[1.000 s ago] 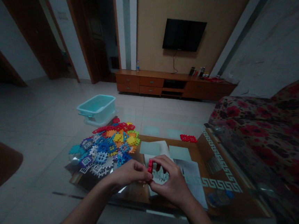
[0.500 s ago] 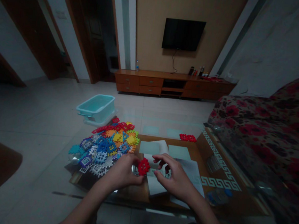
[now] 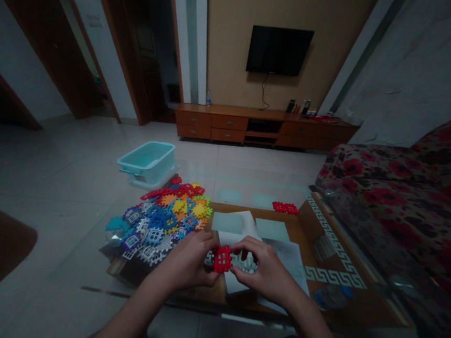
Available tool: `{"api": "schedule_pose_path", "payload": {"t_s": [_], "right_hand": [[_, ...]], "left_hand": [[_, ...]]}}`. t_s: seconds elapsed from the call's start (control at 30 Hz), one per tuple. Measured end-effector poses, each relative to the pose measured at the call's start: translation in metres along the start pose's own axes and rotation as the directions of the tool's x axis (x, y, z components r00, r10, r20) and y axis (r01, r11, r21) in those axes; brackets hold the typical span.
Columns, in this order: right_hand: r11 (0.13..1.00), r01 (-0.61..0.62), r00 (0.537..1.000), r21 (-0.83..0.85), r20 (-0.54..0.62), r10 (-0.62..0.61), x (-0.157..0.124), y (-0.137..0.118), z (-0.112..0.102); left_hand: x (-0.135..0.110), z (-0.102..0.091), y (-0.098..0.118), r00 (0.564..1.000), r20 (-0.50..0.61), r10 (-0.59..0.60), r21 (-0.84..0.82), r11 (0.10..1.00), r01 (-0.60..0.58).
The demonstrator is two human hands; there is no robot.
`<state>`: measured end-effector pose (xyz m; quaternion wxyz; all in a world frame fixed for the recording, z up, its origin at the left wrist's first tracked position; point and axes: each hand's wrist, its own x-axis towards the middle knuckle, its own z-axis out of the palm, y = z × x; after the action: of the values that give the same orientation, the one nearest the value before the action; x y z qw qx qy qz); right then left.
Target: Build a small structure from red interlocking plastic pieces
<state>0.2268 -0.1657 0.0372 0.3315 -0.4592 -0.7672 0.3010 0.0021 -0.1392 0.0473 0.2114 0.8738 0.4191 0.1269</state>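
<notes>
A red toothed plastic building piece [image 3: 223, 259] with window-like openings is held up over the glass-topped table [image 3: 207, 292]. My left hand [image 3: 194, 259] pinches its left side between thumb and fingers. On the opposite edge, the thumb and fingertips of my right hand [image 3: 263, 267] grip the same piece. To the left of my hands lies a heap of multicoloured toothed building pieces [image 3: 158, 220], with white and blue ones nearest and red ones at the back. Farther off on the table, joined red pieces [image 3: 285, 208] lie flat.
A turquoise plastic bin [image 3: 147, 159] stands beyond the heap. Papers [image 3: 286, 258] and a bottle with a blue cap [image 3: 332, 297] appear under or on the glass at right. A floral sofa [image 3: 414, 180] borders the right side; a TV cabinet [image 3: 229, 124] stands against the far wall.
My right hand has moved left and closed its fingertips on the red piece. The piece has turned to face the camera more, still in my left hand. The view has shifted slightly.
</notes>
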Motion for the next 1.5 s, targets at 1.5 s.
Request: {"api": "schedule_pose_path", "payload": {"t_s": [1.5], "right_hand": [[1.000,-0.012,1.000,0.013,-0.027,0.012,0.001,-0.006,-0.013]], "left_hand": [[0.001,-0.005,-0.007,0.997,0.003,0.072,-0.239,0.969,-0.069]]}}
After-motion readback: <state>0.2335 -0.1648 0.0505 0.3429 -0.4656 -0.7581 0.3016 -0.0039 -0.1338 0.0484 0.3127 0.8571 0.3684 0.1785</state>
